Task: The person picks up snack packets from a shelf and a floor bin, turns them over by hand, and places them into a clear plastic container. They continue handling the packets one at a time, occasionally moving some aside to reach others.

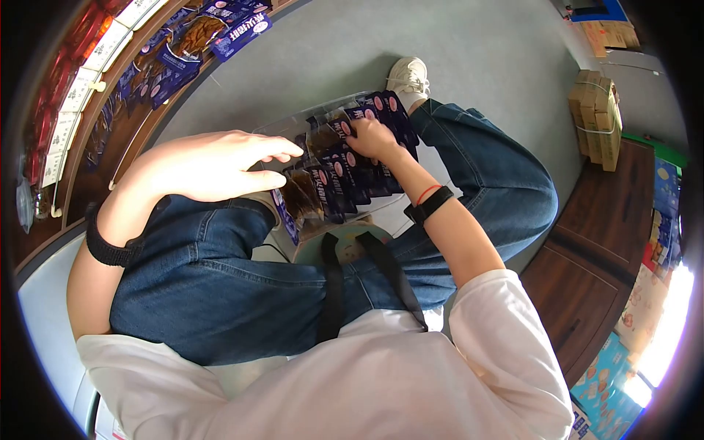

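A clear plastic bin [287, 115] stands on the floor between my legs, holding several rows of dark purple snack packets [339, 170] with see-through windows onto brown food. My right hand [372, 138] reaches into the far part of the bin, its fingers curled closed on the top of a snack packet [330, 133]. Held over the bin's left side, my left hand [220, 165] has its fingers stretched out and the thumb apart, with nothing in it. One packet [284, 216] leans at the bin's near left corner, below my left fingertips.
On the left, a brown display shelf [139, 117] carries more purple packets [198, 37] and red packages [70, 88]. At the right are strapped cardboard boxes [595, 121] and a dark wooden cabinet [587, 286]. My bent legs [484, 161] flank the bin.
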A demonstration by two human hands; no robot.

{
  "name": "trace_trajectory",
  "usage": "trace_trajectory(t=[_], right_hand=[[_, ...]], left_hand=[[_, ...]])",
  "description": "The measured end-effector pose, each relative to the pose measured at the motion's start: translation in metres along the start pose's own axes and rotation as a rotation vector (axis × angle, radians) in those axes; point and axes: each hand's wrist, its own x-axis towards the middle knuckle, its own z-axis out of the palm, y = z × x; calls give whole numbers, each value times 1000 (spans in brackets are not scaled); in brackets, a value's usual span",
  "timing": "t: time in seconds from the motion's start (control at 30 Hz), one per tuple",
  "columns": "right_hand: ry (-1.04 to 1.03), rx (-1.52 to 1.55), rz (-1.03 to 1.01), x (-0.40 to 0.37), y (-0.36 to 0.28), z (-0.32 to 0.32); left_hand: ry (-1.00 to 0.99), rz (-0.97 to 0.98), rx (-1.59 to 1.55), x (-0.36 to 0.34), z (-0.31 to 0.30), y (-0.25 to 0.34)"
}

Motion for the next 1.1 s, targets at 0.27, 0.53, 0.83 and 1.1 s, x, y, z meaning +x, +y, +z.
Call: trace_trajectory(t=[0.27,0.53,0.83,1.1], right_hand=[[-167,-632,-607,4,-79,59],[-637,-562,-178,30,-84,83],[-643,-740,-24,40,-91,74],[-249,-164,-291,22,-77,-1]], left_hand=[[60,133,-52,5,0,-7],[-17,81,-82,7,0,-10],[131,165,-53,17,3,-32],[908,-397,383,27,-44,-187]])
